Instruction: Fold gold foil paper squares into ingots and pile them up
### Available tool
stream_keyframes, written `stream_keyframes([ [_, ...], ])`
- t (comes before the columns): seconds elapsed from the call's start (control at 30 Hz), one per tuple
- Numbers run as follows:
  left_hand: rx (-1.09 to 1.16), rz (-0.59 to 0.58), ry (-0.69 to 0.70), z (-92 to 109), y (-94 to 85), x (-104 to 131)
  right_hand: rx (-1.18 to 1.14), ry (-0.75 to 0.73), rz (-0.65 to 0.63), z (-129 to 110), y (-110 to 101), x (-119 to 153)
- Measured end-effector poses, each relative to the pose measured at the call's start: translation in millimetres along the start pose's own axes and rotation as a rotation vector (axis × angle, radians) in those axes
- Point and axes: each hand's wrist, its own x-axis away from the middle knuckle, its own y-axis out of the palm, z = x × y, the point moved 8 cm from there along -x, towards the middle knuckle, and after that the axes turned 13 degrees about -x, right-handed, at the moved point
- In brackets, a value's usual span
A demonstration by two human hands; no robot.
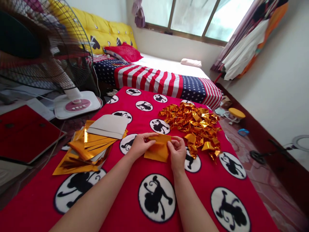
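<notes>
A small sheet of gold foil paper (pixel 158 151) is stretched between my two hands, just above the red cloth. My left hand (pixel 142 143) pinches its left upper edge between thumb and fingers. On the other side, my right hand (pixel 177 149) grips the right edge, thumb in front. To the left lies a fanned stack of gold foil sheets (pixel 79 149), with a grey card (pixel 107 125) on top. A heap of folded shiny gold foil pieces (pixel 193 119) sits beyond my right hand.
The red cloth (pixel 116 199) with monkey prints covers the table. A white-based fan (pixel 89 100) stands at the left, beside a dark red board (pixel 24 133). Behind the table is a bed with a flag-patterned cover (pixel 147 77). A yellow stool (pixel 236 112) is on the right floor.
</notes>
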Motion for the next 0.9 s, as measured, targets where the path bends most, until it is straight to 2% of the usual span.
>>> stream_keyframes([
  [0.13, -0.008, -0.036, -0.004, 3.2, 2.8, -12.8, 0.022, -0.020, -0.039, 1.2, 4.4, -8.4],
  [0.3, -0.076, -0.026, 0.093, 3.4, -0.5, -6.1, 0.157, -0.012, -0.142, 4.9, 8.1, -11.4],
  [0.47, -0.091, -0.069, 0.093, -3.6, -2.7, -2.8, 0.131, 0.036, -0.222, 9.3, 11.6, -7.9],
  [0.73, -0.181, -0.011, 0.084, -4.8, -4.6, -3.0, 0.190, 0.060, -0.222, 11.7, 11.3, -6.7],
  [0.9, -0.141, 0.024, 0.063, -5.8, -7.9, -3.0, 0.256, -0.034, -0.198, 0.3, 13.2, -6.2],
])
